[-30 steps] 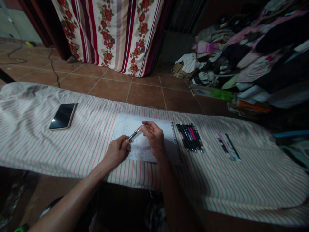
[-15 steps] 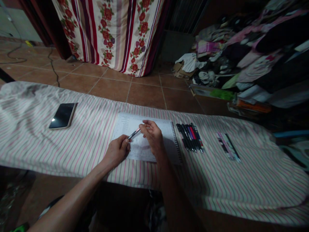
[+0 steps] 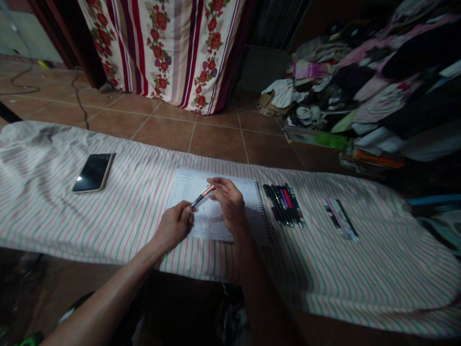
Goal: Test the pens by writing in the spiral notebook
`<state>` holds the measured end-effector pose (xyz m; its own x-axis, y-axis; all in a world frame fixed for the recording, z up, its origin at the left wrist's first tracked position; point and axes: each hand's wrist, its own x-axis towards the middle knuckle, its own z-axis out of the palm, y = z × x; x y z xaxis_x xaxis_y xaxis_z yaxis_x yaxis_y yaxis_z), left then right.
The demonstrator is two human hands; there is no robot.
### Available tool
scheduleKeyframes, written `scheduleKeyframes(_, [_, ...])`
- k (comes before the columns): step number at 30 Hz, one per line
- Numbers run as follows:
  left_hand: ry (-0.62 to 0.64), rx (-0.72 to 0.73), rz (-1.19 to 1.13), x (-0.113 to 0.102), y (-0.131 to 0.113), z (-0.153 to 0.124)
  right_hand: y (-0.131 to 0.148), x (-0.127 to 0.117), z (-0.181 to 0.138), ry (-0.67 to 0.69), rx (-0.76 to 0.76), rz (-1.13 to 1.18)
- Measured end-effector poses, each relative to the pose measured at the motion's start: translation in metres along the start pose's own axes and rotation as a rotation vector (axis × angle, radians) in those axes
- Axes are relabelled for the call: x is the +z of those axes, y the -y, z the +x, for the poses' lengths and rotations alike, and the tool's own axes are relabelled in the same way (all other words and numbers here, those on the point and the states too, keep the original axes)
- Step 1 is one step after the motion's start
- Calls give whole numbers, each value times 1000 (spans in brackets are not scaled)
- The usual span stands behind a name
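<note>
Both of my hands hold one pen (image 3: 201, 196) above a spiral notebook (image 3: 252, 206) that lies open on a striped cloth (image 3: 126, 211). My left hand (image 3: 175, 225) pinches the pen's lower dark end between thumb and fingers. My right hand (image 3: 227, 201) grips its upper reddish end with closed fingertips. The pen slants up to the right between the two hands. A row of several pens (image 3: 284, 203) lies just right of the notebook.
A smartphone (image 3: 93, 173) lies face up on the cloth at the left. A flat packet of pens (image 3: 340, 218) rests further right. Beyond the cloth are brown floor tiles (image 3: 216, 139), a flowered curtain (image 3: 173, 53) and a heap of clothes (image 3: 378, 81).
My right hand has slid slightly up and back along the pen, and more of the reddish end shows. My left hand has stayed in place.
</note>
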<state>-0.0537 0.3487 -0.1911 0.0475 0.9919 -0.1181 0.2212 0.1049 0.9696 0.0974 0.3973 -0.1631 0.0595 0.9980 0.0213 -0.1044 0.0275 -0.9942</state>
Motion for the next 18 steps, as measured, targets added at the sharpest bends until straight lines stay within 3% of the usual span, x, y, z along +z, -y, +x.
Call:
scheduleKeyframes(8, [-9, -8, 0, 1, 0, 0, -5, -2, 4, -13, 27, -82])
scheduleKeyframes(12, [-6, 17, 36, -1, -1, 0, -5, -2, 4, -70, 27, -64])
scheduleKeyframes(18, [-5, 14, 35, -1, -3, 0, -1, -1, 3, -50, 7, -26])
